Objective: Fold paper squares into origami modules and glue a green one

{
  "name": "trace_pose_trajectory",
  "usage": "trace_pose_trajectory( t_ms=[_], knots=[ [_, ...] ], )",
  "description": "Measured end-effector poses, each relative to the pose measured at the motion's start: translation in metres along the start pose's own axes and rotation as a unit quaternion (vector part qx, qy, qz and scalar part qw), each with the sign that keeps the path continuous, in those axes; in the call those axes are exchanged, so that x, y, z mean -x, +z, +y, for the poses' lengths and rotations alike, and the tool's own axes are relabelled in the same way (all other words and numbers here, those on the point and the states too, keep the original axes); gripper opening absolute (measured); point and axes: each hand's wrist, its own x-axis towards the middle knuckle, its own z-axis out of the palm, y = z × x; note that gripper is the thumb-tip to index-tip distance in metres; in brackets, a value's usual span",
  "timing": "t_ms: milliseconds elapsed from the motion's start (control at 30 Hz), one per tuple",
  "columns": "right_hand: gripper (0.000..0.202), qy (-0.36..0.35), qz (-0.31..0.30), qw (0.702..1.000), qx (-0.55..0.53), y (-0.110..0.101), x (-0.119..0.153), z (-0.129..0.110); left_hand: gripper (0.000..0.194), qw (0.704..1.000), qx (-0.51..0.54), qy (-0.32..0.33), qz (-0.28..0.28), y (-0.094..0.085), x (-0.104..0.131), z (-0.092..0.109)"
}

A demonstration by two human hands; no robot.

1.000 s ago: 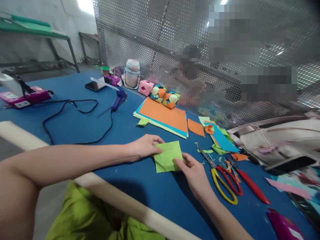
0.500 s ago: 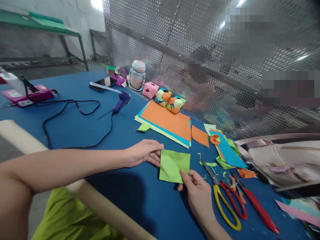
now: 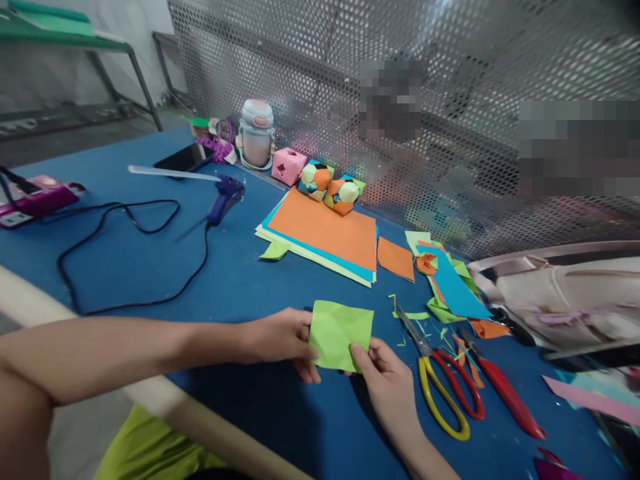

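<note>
Green clothing shows at the bottom, beside a pale, rounded bar along the near edge of the blue table. Just beyond it, both hands hold a square of light-green paper, which is raised over the table and faintly creased. The left hand grips its left edge, thumb by the lower corner; the right hand pinches the lower right part, thumb on top.

To the right of the right hand lie scissors with one yellow and one red handle, then a red-handled tool. Thin paper trimmings are scattered around the scissor blades. Past these are a blue paper strip on other coloured pieces and, further right, a pale bag.

Farther out lies a stack of sheets, orange on top, with a small orange sheet just beside it. To the left is a blue glue gun with a long translucent stick. Two multicoloured paper balls sit at the stack's far edge, near a pink paper box and a lidded bottle. A perforated metal screen stands behind.
</note>
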Motion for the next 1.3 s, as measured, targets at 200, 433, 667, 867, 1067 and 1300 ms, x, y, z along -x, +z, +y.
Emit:
trace_pose_trajectory(
  t_ms=[200, 433, 667, 867, 1067, 1300],
  knots=[
    [0.029, 0.045, -0.020, 0.996, -0.069, 0.001, 0.004, 0.007, 0.030, 1.000, -0.014, 0.008, -0.001, -0.012, 0.000, 0.010],
    [0.068, 0.022, 0.027, 0.992, -0.125, 0.005, 0.007, 0.010, 0.031, 0.999, -0.035, -0.001, 0.012, -0.017, 0.001, 0.018],
    [0.066, -0.117, 0.043, 0.991, -0.047, 0.005, 0.009, 0.013, 0.043, 0.998, -0.038, 0.026, -0.042, -0.015, 0.000, 0.014],
    [0.040, -0.167, -0.011, 0.983, 0.078, 0.002, 0.015, 0.018, 0.040, 0.996, -0.085, 0.012, -0.004, -0.012, 0.001, 0.020],
    [0.061, -0.138, -0.017, 0.988, -0.067, 0.011, 0.008, 0.006, 0.028, 0.994, -0.096, 0.009, 0.061, -0.006, -0.001, 0.013],
    [0.018, -0.099, 0.045, 0.992, 0.060, 0.008, 0.004, -0.002, 0.025, 0.998, -0.004, 0.028, 0.058, 0.002, 0.000, 0.007]
  ],
)
